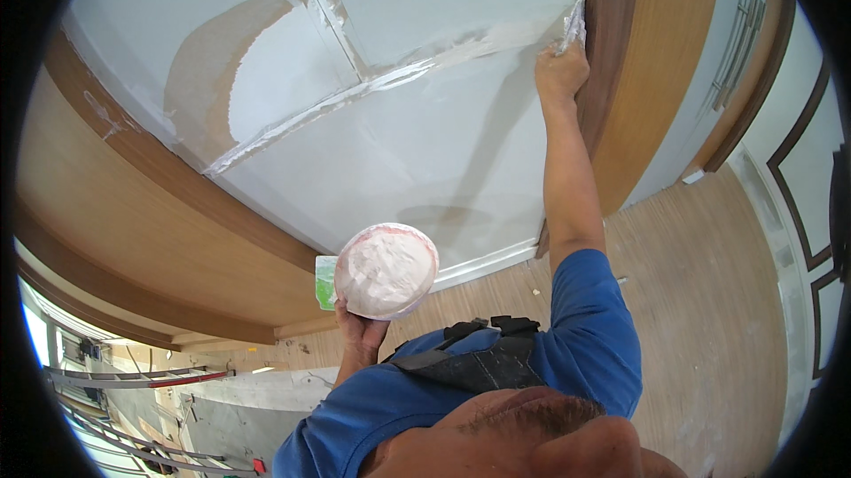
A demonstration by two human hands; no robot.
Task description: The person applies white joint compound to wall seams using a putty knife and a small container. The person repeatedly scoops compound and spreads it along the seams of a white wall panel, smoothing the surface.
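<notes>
My right arm reaches up to the right side of a pale wall panel (399, 150). My right hand (562, 74) is closed on a putty knife (574, 24) smeared with white filler, its blade at the panel beside the dark wood trim. Filler (403, 77) runs in a rough band along the seam, from the lower left to that hand. Below the seam, my left hand (358, 325) grips a round tub (387, 270) of pinkish-white filler at its underside. A flat green-and-white piece (325, 283) sticks out beside the tub; how it is held is hidden.
Dark brown trim (608, 43) and a curved wood panel (660, 70) border the wall on the right. Another curved wood panel (151, 239) stands on the left. A ladder (142, 377) is at the lower left. Wood-look floor (691, 301) extends on the right, with small debris.
</notes>
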